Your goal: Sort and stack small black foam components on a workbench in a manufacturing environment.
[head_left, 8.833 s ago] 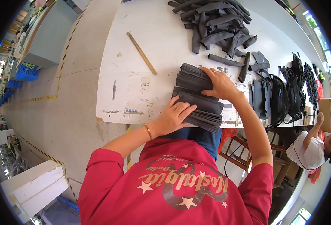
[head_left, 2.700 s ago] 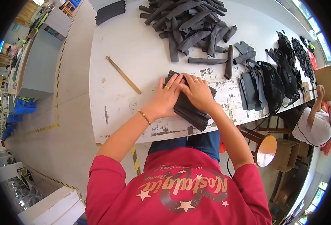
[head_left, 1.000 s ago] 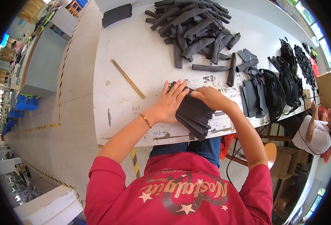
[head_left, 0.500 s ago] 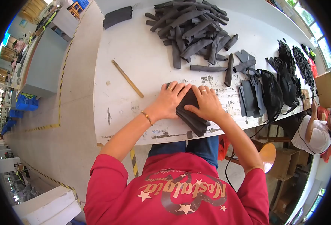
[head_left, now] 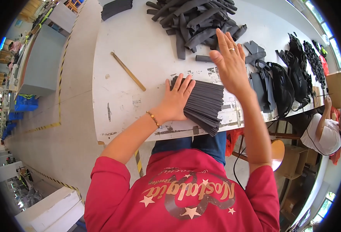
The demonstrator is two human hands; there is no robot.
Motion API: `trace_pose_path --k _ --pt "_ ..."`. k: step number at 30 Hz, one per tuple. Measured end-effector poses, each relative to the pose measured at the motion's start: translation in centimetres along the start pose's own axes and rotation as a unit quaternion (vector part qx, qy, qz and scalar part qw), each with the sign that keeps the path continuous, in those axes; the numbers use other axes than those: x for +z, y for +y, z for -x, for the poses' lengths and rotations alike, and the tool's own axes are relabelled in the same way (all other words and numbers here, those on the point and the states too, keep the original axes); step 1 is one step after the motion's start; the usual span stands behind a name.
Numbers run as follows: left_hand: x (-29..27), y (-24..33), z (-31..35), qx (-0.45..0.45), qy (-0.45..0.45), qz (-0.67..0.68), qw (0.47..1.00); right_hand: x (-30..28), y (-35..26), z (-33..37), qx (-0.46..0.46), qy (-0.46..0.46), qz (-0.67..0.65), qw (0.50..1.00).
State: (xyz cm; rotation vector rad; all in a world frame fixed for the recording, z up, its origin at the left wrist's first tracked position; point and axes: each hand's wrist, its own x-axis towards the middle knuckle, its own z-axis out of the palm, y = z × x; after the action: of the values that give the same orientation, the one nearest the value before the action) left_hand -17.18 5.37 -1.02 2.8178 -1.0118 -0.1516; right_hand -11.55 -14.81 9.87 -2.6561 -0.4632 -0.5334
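A fanned stack of dark grey fabric strips [head_left: 205,101] lies near the front edge of the white table, its strips spread toward the right. My left hand [head_left: 177,101] rests flat on the stack's left end, fingers spread. Raised above the table, my right hand [head_left: 232,65] is open with nothing in it, between the stack and a large heap of rolled dark grey fabric pieces [head_left: 197,19] farther back.
A thin wooden stick [head_left: 128,71] lies on the table's left part. At the far left edge sits another neat dark stack [head_left: 117,8]. Flat grey pieces [head_left: 260,91] and black straps or bags [head_left: 282,89] lie right. A person in white [head_left: 322,133] sits beyond.
My right hand has lifted off the stack and moved up and to the right. My left hand stays on the stack, which now shows more spread out.
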Motion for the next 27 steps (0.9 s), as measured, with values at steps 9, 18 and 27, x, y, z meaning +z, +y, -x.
trace_pose_path --k 9,18,27 --pt "-0.2 0.4 -0.9 0.008 0.001 0.006 1.0 6.7 2.9 6.4 0.059 -0.323 -0.15 0.932" --pt "0.1 0.1 -0.7 0.018 0.042 0.01 0.999 5.7 -0.5 10.7 -0.047 -0.268 0.026 0.962" --pt "5.5 8.6 9.4 -0.086 0.279 0.3 0.908 5.9 -1.3 11.3 0.065 -0.245 -0.001 0.967"
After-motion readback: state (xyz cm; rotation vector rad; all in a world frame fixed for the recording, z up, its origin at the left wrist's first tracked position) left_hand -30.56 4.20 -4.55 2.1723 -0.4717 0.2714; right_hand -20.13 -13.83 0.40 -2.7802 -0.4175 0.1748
